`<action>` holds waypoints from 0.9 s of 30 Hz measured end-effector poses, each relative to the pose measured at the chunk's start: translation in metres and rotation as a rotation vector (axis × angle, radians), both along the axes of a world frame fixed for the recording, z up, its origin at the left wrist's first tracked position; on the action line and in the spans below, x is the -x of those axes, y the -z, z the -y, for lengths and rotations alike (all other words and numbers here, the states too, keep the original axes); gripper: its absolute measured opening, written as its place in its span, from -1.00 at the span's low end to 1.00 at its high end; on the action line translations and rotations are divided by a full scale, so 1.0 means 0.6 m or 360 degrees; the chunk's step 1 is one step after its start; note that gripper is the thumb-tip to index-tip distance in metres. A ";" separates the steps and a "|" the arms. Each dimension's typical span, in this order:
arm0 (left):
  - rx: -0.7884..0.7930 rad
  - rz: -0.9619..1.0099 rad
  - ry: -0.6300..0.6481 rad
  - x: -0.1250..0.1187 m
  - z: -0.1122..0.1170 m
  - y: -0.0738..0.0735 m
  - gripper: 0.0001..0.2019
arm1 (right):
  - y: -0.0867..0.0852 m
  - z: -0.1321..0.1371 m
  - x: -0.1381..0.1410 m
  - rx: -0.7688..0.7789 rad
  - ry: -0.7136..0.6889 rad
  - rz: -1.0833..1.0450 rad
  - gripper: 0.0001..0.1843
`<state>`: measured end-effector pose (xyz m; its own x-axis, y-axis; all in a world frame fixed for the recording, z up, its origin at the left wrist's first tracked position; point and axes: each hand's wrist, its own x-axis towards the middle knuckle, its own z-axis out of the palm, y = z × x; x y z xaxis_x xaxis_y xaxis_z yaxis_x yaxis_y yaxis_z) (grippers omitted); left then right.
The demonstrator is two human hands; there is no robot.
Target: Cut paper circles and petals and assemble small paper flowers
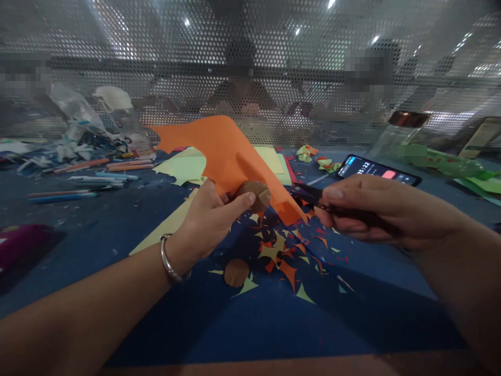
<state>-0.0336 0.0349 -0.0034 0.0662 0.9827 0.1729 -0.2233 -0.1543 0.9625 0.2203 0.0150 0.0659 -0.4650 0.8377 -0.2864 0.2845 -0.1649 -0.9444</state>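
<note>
My left hand (211, 214), with a silver bangle at the wrist, pinches a large orange paper sheet (230, 143). Its thumb presses a brown cardboard disc (256, 196) against the sheet. Scalloped curves are cut out of the sheet's left side. Black scissors (313, 196) are in my right hand (364, 209), with their blades pointing left near the sheet's lower right edge. Another brown disc (236, 272) lies on the blue table below my left hand. Orange, yellow and red paper scraps (277, 248) are scattered under the sheet.
A phone (378, 169) with a lit timer lies behind my right hand. Pens (97, 180) and a clear bottle (123, 120) are at left; a second bottle (401, 133) is back right. Yellow-green sheets (182, 167) lie beneath the orange one. A perforated metal panel (274, 115) stands behind.
</note>
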 end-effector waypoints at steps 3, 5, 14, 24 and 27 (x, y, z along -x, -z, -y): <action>-0.0138 -0.0154 -0.0053 -0.002 0.002 -0.002 -0.68 | 0.010 -0.004 0.008 0.0028 -0.0044 0.0094 -0.48; -0.0129 -0.0191 -0.0032 -0.003 0.005 -0.003 -0.66 | 0.017 -0.006 0.016 0.0038 -0.0056 0.0095 -0.48; -0.0089 -0.0281 -0.0116 0.002 0.009 -0.008 -0.63 | 0.026 -0.008 0.022 -0.0018 0.0010 0.0081 -0.47; -0.0044 -0.0144 0.0204 -0.010 0.020 -0.007 -0.57 | 0.030 -0.005 0.028 -0.0069 -0.0025 -0.0013 -0.49; -0.0020 -0.0109 0.0204 -0.011 0.023 -0.010 -0.50 | 0.031 -0.006 0.025 -0.0074 -0.0046 -0.0020 -0.49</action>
<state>-0.0269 0.0214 0.0023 0.2028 0.9632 0.1762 -0.1758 -0.1412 0.9742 0.2053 0.0189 0.0470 -0.4925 0.8362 -0.2413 0.2764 -0.1127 -0.9544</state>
